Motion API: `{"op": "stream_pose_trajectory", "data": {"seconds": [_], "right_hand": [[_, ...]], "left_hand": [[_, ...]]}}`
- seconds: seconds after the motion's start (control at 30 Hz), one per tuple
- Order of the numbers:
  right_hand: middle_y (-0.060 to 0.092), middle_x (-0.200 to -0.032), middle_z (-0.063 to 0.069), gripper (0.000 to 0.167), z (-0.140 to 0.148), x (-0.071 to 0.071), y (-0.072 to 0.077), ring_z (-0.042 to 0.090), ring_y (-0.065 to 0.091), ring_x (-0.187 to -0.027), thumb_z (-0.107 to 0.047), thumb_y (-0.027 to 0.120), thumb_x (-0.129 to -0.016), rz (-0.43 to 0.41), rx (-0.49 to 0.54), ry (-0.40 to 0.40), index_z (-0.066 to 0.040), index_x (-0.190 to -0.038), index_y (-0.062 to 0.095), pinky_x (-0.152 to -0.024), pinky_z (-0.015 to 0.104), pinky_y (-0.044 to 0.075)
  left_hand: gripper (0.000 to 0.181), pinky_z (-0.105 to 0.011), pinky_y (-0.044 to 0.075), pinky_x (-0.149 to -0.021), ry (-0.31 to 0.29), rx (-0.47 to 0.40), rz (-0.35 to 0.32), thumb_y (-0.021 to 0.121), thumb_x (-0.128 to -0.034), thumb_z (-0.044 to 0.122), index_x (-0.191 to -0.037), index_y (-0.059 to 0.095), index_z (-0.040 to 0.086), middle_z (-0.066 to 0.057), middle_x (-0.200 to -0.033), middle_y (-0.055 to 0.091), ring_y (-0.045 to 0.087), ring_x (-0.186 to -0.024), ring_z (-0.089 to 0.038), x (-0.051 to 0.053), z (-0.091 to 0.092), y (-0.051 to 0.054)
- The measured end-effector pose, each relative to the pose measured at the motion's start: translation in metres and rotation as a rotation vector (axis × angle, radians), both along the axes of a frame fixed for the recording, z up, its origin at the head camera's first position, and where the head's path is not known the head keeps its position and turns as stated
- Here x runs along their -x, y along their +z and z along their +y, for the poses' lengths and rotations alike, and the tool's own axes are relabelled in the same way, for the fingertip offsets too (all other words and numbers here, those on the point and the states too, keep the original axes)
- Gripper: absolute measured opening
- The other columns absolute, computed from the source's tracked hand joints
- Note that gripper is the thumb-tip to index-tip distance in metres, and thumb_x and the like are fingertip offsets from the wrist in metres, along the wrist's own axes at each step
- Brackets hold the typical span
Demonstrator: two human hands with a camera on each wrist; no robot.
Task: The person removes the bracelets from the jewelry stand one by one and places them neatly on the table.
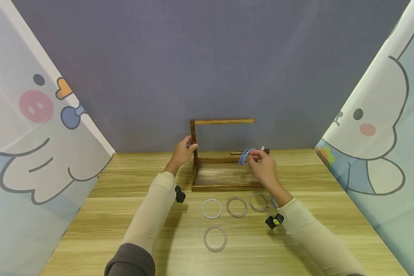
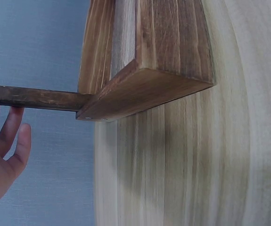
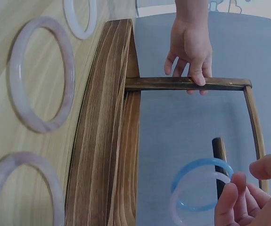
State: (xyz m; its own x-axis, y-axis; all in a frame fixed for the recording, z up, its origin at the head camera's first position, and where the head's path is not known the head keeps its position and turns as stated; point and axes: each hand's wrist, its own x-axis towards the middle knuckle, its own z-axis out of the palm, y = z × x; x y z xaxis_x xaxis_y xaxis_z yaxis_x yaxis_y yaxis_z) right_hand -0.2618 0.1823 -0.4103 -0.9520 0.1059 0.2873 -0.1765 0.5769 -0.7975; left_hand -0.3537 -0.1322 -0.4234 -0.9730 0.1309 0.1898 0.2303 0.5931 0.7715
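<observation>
My left hand grips the upright post of a wooden stand, thumb on one side and fingers on the other; in the left wrist view the fingers lie against that post. My right hand is at the short lower bar. From the right wrist view, a blue ring hangs around this bar, and a pale lilac ring beside it is pinched by the right fingertips. Whether the lilac ring encircles the bar is hard to tell.
The stand's tray base rests near the table's back edge. In front lie a white ring, several pinkish-brown rings and a blue ring partly hidden by the right wrist. A longer upper bar extends from the post.
</observation>
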Motion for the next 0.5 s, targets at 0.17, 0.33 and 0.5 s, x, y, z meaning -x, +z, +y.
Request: {"op": "stream_pose_trajectory", "data": {"seconds": [0.17, 0.33, 0.5], "right_hand": [[0.077, -0.103, 0.015, 0.026, -0.007, 0.000, -0.001, 0.009, 0.064, -0.064, -0.020, 0.064, -0.096, -0.027, 0.021, 0.024, -0.005, -0.116, 0.072, -0.055, 0.020, 0.048], [0.077, -0.106, 0.017, 0.027, -0.011, 0.000, -0.004, 0.021, 0.073, -0.072, -0.020, 0.064, -0.097, -0.058, 0.056, 0.042, -0.004, -0.118, 0.071, -0.061, 0.020, 0.052], [0.077, -0.108, 0.018, 0.028, -0.016, -0.002, -0.005, 0.017, 0.071, -0.065, -0.020, 0.064, -0.099, -0.088, 0.071, 0.059, -0.003, -0.120, 0.070, -0.049, 0.020, 0.047]], "left_hand": [[0.036, -0.059, 0.046, -0.105, -0.007, -0.002, 0.007, 0.056, -0.1062, 0.026, -0.140, 0.055, 0.015, -0.014, -0.134, 0.061, 0.058, -0.126, -0.038, 0.001, 0.000, -0.001], [0.035, -0.058, 0.047, -0.104, -0.012, 0.007, 0.024, 0.056, -0.1063, 0.025, -0.139, 0.055, 0.014, -0.014, -0.132, 0.062, 0.059, -0.124, -0.038, 0.002, -0.001, -0.002], [0.035, -0.057, 0.047, -0.104, -0.016, 0.016, 0.023, 0.056, -0.1065, 0.025, -0.140, 0.054, 0.014, -0.014, -0.132, 0.061, 0.059, -0.124, -0.037, 0.002, -0.001, -0.003]]}}
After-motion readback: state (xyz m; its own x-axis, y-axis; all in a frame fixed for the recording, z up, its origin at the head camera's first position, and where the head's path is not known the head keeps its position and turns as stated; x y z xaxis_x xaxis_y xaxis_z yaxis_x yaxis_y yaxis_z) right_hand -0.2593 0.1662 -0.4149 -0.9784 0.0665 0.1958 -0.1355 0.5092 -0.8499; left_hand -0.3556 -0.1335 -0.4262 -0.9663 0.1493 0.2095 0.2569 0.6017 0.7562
